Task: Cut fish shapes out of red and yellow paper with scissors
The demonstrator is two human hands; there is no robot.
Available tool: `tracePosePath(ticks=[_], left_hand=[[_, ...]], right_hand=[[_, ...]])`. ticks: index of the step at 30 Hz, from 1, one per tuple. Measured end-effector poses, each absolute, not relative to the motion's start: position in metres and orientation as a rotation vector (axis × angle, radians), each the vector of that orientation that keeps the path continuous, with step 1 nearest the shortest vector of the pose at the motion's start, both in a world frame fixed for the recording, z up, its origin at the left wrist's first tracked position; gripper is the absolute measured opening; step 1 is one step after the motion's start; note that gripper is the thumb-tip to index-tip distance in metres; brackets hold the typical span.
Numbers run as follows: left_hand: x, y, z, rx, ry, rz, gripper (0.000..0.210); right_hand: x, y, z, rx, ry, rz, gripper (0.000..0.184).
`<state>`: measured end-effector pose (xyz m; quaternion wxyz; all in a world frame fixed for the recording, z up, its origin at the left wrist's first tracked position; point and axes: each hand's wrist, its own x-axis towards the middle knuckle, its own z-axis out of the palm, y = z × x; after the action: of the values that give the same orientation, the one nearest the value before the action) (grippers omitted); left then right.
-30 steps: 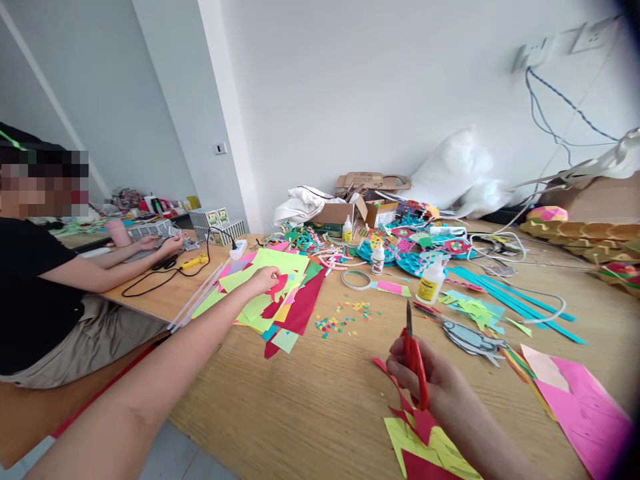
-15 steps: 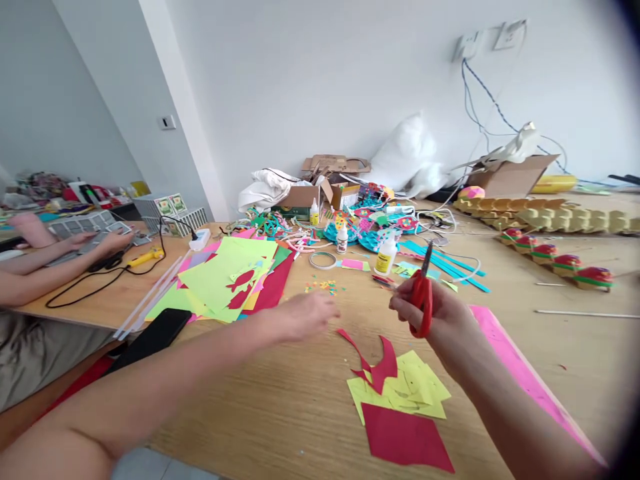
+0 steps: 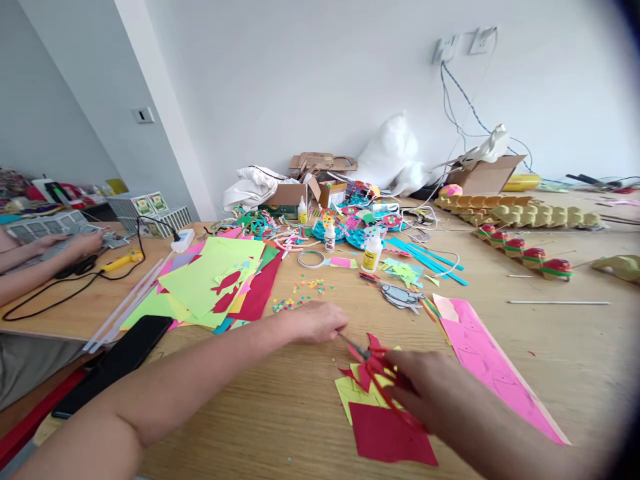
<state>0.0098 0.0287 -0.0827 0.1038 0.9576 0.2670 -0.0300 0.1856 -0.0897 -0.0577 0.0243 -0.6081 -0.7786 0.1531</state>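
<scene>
Red-handled scissors (image 3: 367,354) are in the person's right hand (image 3: 423,380) in the head view, held above the near part of the wooden table (image 3: 240,407), with the blades pointing away and toward the left. The right hand is wrapped around the handles, its fingers clamped on them. The left hand (image 3: 319,322) is just beside the blade tips, its fingers curled; I cannot tell whether they are pinching anything, or whether they touch the metal. Below the scissors are red paper scraps (image 3: 364,380) over yellow paper (image 3: 344,399), and a dark red sheet (image 3: 390,435) lies nearest the person, partly over the yellow. To the right lies a long pink sheet (image 3: 487,357); beyond the hands are a grey fish cutout (image 3: 400,296), a glue bottle (image 3: 371,255) standing upright, and a roll of tape (image 3: 311,259) lying flat near scattered confetti (image 3: 287,305). On the left, a stack of coloured paper (image 3: 203,273) carries red fish shapes (image 3: 229,281), with a black phone (image 3: 115,365) near its corner at the table edge. Farther left, a co-worker's hands (image 3: 83,244) hold grey pieces (image 3: 75,233) near a yellow tool (image 3: 121,261).
</scene>
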Motion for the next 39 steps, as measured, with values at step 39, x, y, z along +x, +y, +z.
tracePosePath(ticks=[39], left_hand=[[0.010,0.022,-0.098,1.729,0.918,0.440,0.005]], right_hand=[[0.202,-0.015,-0.086,-1.820,-2.481,0.547,0.017]])
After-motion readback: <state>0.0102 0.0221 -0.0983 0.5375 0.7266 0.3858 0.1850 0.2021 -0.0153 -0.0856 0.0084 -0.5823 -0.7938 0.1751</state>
